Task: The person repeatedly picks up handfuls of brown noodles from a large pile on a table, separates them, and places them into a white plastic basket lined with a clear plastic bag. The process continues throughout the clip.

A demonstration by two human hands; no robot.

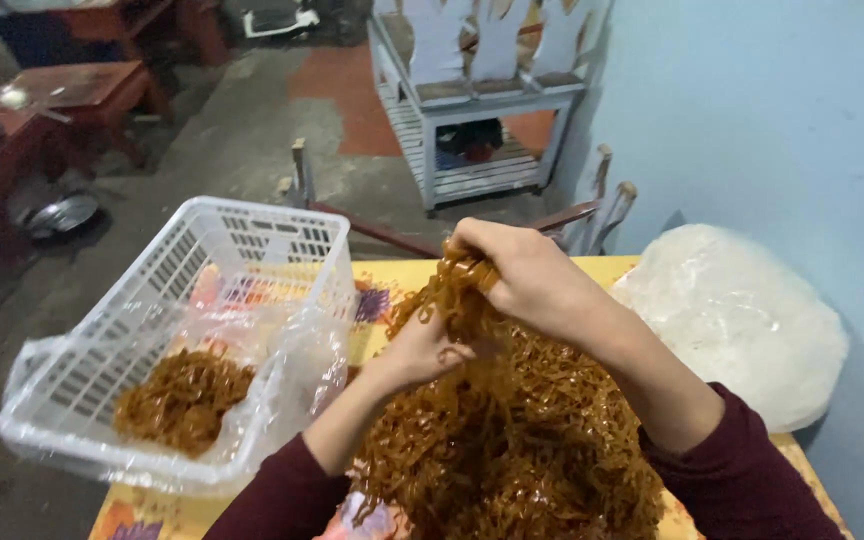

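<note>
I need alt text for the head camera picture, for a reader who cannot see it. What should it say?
Two bare hands pull apart a big pile of brown noodle strips on a yellow table: the right hand lifts a bunch, the left hand holds strands below. To the left, a white plastic basket lined with clear film holds a smaller heap; a white sack lies to the right.
</note>
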